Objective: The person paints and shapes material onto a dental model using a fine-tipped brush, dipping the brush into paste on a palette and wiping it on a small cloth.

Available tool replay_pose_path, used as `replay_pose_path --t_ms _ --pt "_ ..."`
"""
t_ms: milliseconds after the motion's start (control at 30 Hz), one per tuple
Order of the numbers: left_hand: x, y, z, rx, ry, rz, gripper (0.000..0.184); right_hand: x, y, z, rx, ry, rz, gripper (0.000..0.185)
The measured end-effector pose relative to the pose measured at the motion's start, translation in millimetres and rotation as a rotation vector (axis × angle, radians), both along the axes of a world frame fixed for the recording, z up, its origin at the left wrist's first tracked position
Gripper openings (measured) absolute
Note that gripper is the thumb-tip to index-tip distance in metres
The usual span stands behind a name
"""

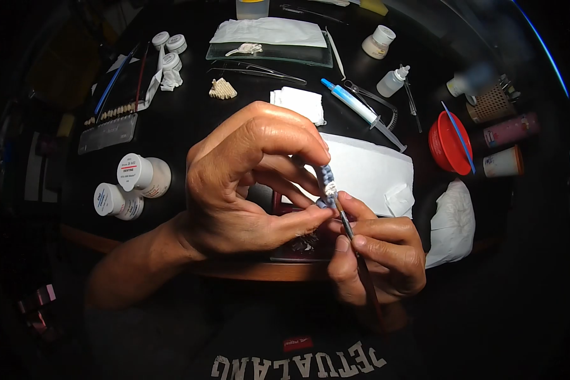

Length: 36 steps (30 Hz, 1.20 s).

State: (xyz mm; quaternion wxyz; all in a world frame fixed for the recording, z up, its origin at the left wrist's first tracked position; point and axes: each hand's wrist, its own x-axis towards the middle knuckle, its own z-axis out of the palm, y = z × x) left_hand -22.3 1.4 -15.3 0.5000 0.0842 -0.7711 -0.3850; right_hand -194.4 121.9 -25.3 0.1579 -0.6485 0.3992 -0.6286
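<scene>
My left hand [240,171] pinches a small blue-grey dental model [326,172] between thumb and fingertips, above the table's front edge. White paste [330,189] sits on part of the model. My right hand [386,253] grips a thin brush [363,269] with a dark red handle and a metal collar, like a pen. The brush tip is at the model, beside the white paste; whether it touches cannot be made out. My left fingers hide part of the model. Below the hands lies a dark red surface [285,254], partly covered by them.
White-capped jars [155,177] stand left, near a tooth shade guide [107,133]. Behind are a beige tooth model [222,89], a glass slab [269,56] and a blue-white syringe [354,107]. Right are a white sheet [367,168], a red bowl [442,149] and crumpled tissue [453,218].
</scene>
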Motion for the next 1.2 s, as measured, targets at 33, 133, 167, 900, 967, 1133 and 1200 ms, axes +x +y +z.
replay_pose_path --t_ms 33,133,167,900,967,1133,1200 --pt "0.0 -0.1 -0.2 0.0 -0.001 0.002 0.061 -0.3 -0.4 -0.1 -0.003 0.006 0.001 0.027" --pt "0.0 0.1 -0.6 -0.001 -0.003 0.006 0.061 -0.6 -1.1 -0.6 -0.005 0.009 0.002 0.027" --pt "0.2 0.3 -0.5 -0.001 -0.005 0.007 0.061 -0.5 -0.9 -0.8 -0.004 0.008 0.002 0.027" --pt "1.0 0.4 0.2 -0.007 -0.011 0.007 0.062 -0.5 -0.8 0.6 -0.009 0.014 0.006 0.023" --pt "0.9 0.4 0.2 -0.007 -0.013 0.006 0.062 -0.3 -1.0 -0.6 -0.02 0.006 0.003 0.022" --pt "1.1 0.3 0.4 -0.009 -0.015 0.006 0.062 -1.2 -1.0 -1.1 -0.02 0.012 0.013 0.022" --pt "0.7 0.7 0.2 -0.005 -0.012 0.006 0.062 -1.3 -0.7 -0.9 -0.015 0.004 0.018 0.022"
